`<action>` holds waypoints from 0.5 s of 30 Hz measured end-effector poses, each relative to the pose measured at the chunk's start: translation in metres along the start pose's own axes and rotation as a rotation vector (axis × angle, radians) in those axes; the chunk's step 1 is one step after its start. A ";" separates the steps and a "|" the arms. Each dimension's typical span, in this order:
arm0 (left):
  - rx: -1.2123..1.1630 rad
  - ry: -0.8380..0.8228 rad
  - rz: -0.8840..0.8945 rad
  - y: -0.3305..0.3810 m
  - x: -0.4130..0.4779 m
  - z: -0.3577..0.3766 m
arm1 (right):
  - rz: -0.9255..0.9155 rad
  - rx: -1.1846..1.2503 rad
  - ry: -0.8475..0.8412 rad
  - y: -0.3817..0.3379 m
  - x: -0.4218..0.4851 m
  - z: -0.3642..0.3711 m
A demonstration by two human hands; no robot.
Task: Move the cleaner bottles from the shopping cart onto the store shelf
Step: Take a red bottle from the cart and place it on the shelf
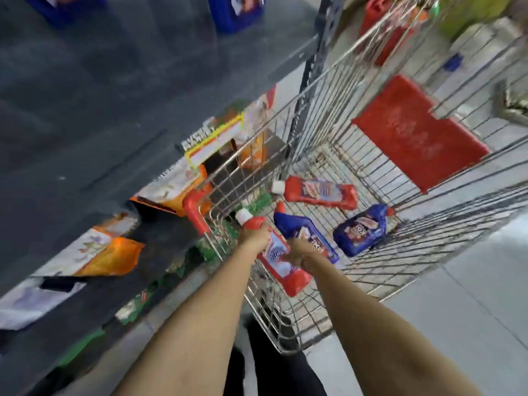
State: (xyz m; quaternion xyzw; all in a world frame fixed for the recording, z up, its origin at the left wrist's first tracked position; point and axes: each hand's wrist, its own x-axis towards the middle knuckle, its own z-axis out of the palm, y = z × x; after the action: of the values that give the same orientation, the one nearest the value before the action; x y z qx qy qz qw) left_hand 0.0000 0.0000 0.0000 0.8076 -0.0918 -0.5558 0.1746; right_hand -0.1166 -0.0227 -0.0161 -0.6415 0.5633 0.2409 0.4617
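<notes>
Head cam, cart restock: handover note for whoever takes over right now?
Left hand: grip closed on a red bottle, white cap pointing up-left, inside the cart.
Right hand: grip closed on a blue bottle, red cap pointing away.
Still lying on the cart floor: a second red bottle and a second blue bottle.
Done: both held bottles are gripped, not yet clear of the cart.
Left: lift these two out, set them on the store shelf to the left, then return for the remaining two. The picture is blurred, so the exact shelf spot is unclear.
</notes>
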 end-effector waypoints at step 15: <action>-0.307 -0.130 -0.234 0.001 0.084 0.017 | -0.002 0.087 0.029 -0.016 0.062 0.016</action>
State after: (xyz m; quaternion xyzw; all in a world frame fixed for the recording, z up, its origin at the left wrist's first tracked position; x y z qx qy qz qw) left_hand 0.0153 -0.0328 -0.0776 0.7390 0.0776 -0.6308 0.2236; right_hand -0.0825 -0.0410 -0.0700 -0.6249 0.5791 0.2066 0.4811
